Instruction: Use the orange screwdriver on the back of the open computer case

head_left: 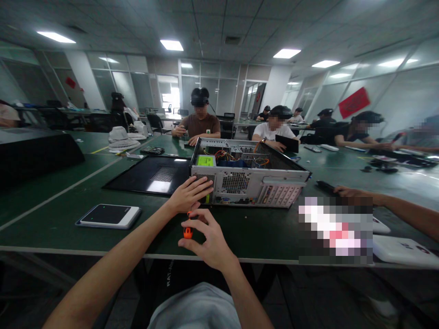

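Note:
An open desktop computer case [247,176] lies on its side on the green table [51,214], its rear panel facing me. My left hand [189,194] rests against the left end of that rear panel, fingers spread flat. Just in front of it my right hand [207,237] pinches the orange handle of a screwdriver [187,230], whose shaft points toward the case and is mostly hidden by my left hand. Coloured cables and a green-labelled part show inside the case.
The case's black side panel [151,176] lies left of the case. A white-edged tablet [109,215] sits at front left. Another person's forearm [394,208] reaches in from the right near white devices [404,249]. Several people sit across the table; a white fan [120,139] stands far left.

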Demonstrator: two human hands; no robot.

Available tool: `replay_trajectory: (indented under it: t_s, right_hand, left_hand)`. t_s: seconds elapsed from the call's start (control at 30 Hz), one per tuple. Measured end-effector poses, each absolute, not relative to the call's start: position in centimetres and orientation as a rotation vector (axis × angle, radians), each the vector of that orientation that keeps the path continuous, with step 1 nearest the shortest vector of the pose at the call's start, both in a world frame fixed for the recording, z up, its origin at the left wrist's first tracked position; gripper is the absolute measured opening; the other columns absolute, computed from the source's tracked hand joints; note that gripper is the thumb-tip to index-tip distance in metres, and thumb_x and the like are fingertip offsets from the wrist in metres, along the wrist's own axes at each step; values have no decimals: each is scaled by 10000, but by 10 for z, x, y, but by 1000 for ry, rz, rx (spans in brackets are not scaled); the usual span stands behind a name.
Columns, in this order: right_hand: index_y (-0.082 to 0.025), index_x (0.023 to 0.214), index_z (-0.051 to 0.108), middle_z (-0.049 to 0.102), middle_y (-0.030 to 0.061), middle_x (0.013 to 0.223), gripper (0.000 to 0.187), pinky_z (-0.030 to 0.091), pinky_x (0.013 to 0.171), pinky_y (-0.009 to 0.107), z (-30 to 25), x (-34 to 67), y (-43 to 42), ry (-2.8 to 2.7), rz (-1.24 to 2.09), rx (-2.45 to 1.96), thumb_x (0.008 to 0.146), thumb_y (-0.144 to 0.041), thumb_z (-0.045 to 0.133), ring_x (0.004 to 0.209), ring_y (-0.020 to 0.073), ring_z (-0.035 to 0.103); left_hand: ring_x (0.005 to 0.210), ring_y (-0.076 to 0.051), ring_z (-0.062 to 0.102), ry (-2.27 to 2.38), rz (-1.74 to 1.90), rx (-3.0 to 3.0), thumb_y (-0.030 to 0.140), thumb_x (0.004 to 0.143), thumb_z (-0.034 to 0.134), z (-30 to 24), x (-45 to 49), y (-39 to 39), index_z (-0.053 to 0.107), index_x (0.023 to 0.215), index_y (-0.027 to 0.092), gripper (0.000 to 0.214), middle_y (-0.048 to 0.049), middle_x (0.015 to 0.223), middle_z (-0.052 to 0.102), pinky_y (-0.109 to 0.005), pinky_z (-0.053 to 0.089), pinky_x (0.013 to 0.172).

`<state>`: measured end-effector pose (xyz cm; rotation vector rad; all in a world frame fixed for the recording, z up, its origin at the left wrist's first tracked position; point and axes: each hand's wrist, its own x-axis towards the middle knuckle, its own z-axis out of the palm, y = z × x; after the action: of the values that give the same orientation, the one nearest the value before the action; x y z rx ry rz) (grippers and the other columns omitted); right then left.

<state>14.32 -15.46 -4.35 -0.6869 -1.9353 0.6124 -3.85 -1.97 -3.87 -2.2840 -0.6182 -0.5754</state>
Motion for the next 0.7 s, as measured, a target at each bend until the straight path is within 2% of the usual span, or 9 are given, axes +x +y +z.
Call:
replay_trajectory:
  t_s: [0.1,0.17,0.2,0.3,0.37,0.5,0.7]
  right_hand:
    - [-265,1287,659,654,71,1224,422,552,920,347,-43,145,-155,-1967,674,-696,931,-487,710,1025,196,663]
    - [-260,1341,600,678,59,1189,425,558,858,322,-42,147,-156,-1957,713,-694,988,-496,620,909,170,661]
    - [-259,1335,594,683,59,1189,397,554,873,323,-41,148,-156,-1941,716,-678,1017,-494,565,922,171,663]
    - [-264,1276,629,679,67,1253,346,506,1027,352,-41,150,-157,-1865,685,-612,1073,-466,433,1156,200,644]
    - [-273,1266,639,682,61,1269,340,481,1073,360,-42,150,-156,-1821,679,-608,1083,-448,412,1212,200,630]
    - [-266,1253,652,693,61,1258,329,494,1048,365,-44,149,-155,-1754,694,-627,1079,-436,430,1163,200,648]
    - [-229,1164,701,719,73,1145,391,561,838,345,-48,157,-161,-1392,782,-697,1063,-496,435,881,183,680]
  left_hand:
    - [1540,-266,342,-626,-576,-2281,225,906,564,-39,-38,-20,434,1570,203,677,-90,1608,462,-469,186,1295]
    - [1537,-264,349,-641,-568,-2281,217,907,561,-40,-38,-20,433,1571,214,676,-85,1606,466,-466,195,1294]
    - [1535,-263,353,-648,-562,-2280,214,907,558,-40,-38,-20,433,1571,219,676,-82,1605,468,-466,200,1293]
    - [1533,-261,359,-653,-563,-2273,207,911,536,-41,-38,-20,443,1565,221,661,-79,1603,471,-472,200,1292]
    - [1536,-260,354,-637,-573,-2270,212,919,523,-41,-38,-20,449,1560,216,645,-81,1602,471,-471,195,1293]
    - [1539,-255,347,-595,-605,-2252,209,928,519,-41,-38,-19,457,1555,202,630,-94,1597,477,-463,183,1297]
    - [1548,-296,324,-651,-555,-2285,253,864,600,-45,-36,-19,437,1571,201,727,-102,1623,436,-497,172,1302]
